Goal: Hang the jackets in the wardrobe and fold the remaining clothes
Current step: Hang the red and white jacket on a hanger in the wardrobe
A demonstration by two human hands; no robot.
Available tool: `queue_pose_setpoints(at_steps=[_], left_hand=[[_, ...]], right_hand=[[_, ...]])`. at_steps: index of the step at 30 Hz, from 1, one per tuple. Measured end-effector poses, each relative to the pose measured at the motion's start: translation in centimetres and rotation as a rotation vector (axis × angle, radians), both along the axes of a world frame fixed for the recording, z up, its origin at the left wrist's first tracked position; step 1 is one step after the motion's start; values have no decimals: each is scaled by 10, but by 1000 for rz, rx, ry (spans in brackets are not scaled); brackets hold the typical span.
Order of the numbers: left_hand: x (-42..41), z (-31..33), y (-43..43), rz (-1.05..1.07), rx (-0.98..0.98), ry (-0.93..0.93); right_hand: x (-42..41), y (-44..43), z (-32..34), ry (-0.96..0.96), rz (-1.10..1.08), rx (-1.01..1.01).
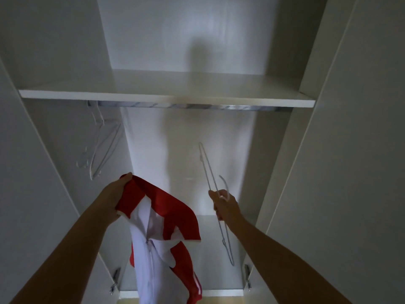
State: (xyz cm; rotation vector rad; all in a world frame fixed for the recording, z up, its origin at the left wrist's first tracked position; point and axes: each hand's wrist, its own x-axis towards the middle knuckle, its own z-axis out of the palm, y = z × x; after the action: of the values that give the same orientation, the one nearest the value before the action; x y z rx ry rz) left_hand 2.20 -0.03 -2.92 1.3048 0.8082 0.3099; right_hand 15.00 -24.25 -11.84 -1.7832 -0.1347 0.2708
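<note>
Red-and-white jacket (162, 233) dangles collar-up from the left grip (119, 194), the right grip (225, 205) beside it clasping a wire hanger (208, 165) on end.

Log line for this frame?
left hand: holds red-white jacket | right hand: holds wire hanger | rail: spare hangers | jacket not yet hung

Above our right hand (225, 205) gripping the hanger (208, 170), the rail (197, 106) runs bare, the shelf (166, 98) close over it. Above our left hand (116, 194) gripping the jacket (157, 207), two hung hangers (103, 137) crowd its end.
</note>
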Motion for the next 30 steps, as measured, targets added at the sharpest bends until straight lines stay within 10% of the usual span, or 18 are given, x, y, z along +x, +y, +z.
queue_pose_setpoints(at_steps=[5,17,30], left_hand=[[2,-2,-23,-43,-33,5],[-7,-5,-53,-148,-28,94],[-75,46,25,103,-198,-119]], right_hand=[[-9,-21,17,-210,-152,113],[-49,-6,76,44,124,871],[-52,25,42,287,290,932]])
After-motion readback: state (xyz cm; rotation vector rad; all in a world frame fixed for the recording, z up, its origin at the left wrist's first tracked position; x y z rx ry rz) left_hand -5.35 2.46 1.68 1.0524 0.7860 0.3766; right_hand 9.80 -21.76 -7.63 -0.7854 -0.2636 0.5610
